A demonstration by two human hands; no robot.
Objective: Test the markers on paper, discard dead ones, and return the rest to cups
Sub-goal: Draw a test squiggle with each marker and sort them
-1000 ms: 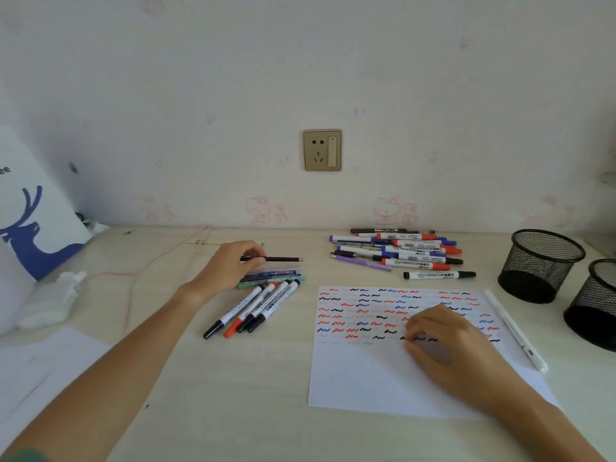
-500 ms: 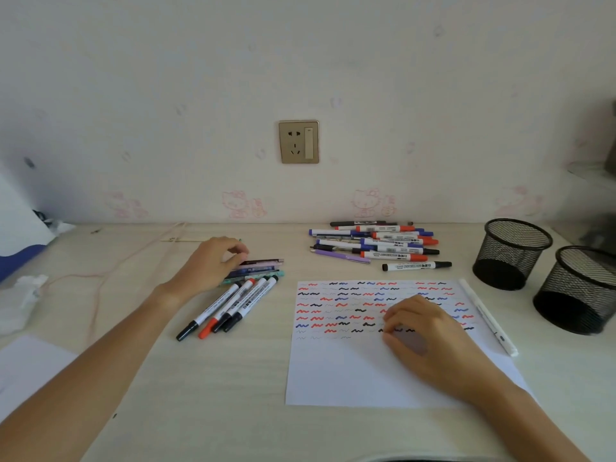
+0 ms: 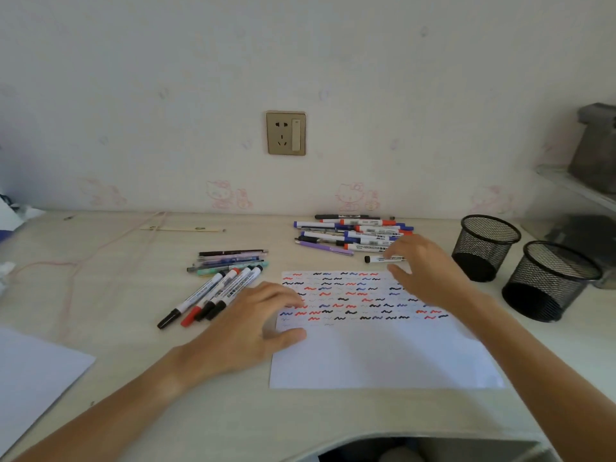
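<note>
A white sheet of paper (image 3: 383,358) with rows of red, blue and black squiggles lies on the desk. My left hand (image 3: 253,325) rests with spread fingers on its left edge. My right hand (image 3: 426,271) hovers over the paper's upper right part, fingers loosely curved and touching a black-capped marker (image 3: 383,259) that lies just above the sheet. A pile of markers (image 3: 353,235) sits behind it. A second group of markers and pens (image 3: 220,281) lies to the left of the paper. Two black mesh cups (image 3: 483,248) (image 3: 550,281) stand at the right.
A wall socket (image 3: 286,133) is on the wall behind the desk. Another white sheet (image 3: 30,378) lies at the front left. A thin stick (image 3: 183,229) and a pink cord (image 3: 83,261) lie at the back left. A grey object stands on a shelf at the far right.
My left hand left the left group of pens and came down on the paper's left edge. My right hand rose from the paper and reached to the black-capped marker. The camera shifted.
</note>
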